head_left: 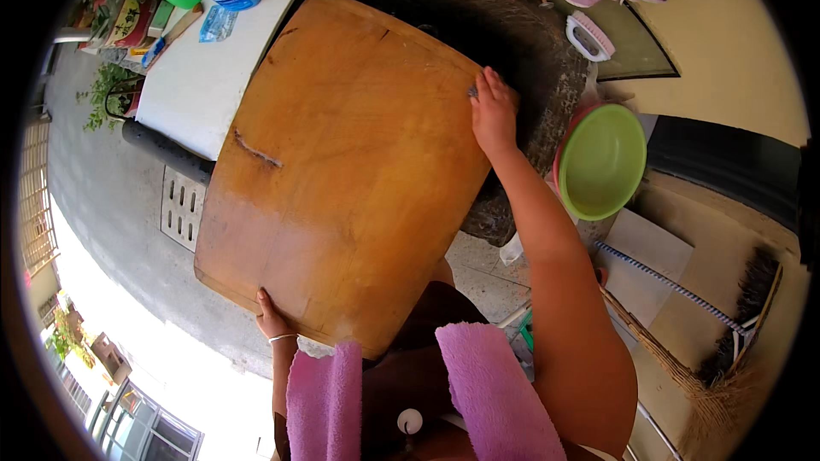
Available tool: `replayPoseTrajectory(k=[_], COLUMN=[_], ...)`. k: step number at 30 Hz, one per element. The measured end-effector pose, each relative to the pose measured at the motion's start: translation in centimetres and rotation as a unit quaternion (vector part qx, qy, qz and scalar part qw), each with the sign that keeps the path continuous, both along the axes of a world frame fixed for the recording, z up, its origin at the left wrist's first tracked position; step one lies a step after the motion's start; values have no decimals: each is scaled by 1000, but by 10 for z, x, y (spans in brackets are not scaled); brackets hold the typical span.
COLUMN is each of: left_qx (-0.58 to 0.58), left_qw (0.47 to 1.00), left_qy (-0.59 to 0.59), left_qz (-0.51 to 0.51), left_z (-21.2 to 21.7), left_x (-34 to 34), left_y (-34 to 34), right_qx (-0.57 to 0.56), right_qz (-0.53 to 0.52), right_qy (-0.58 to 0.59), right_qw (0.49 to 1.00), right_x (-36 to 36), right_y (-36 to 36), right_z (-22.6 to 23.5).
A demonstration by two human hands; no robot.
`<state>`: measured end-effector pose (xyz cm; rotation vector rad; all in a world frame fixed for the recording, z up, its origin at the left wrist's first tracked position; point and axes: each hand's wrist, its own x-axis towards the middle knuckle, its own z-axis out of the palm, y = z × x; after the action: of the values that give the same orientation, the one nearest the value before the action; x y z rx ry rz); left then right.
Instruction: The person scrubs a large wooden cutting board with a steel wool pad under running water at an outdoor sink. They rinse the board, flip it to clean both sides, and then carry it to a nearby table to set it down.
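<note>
The right arm is reaching forward from the lower right, bare and nearly straight, with the forearm rising up the middle of the view and the wrist bending slightly inward. The right hand (pixel 494 111) is lying palm down, its fingers (pixel 489 83) held together and pointing away from the body, pressing flat rather than curling around anything. The left hand (pixel 272 318) is sitting low and close to the body, fingers pointing up and hooking over an edge, with a thin bangle circling the wrist and the forearm dropping straight down below it.
</note>
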<state>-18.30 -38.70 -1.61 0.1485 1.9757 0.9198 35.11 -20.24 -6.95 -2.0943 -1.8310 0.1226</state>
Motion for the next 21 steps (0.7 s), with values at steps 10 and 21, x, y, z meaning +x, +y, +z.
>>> replayPoseTrajectory(k=[10, 21], left_qx=[7, 85], left_qw=[998, 990], left_qy=[-64, -108], left_qz=[-6, 17], left_z=[-3, -9], left_x=[-30, -98], left_y=[8, 78], right_qx=[-62, -14], right_qz=[-180, -317], right_qy=[7, 164], right_qw=[982, 934], right_x=[22, 38], right_y=[-15, -12], right_z=[5, -18])
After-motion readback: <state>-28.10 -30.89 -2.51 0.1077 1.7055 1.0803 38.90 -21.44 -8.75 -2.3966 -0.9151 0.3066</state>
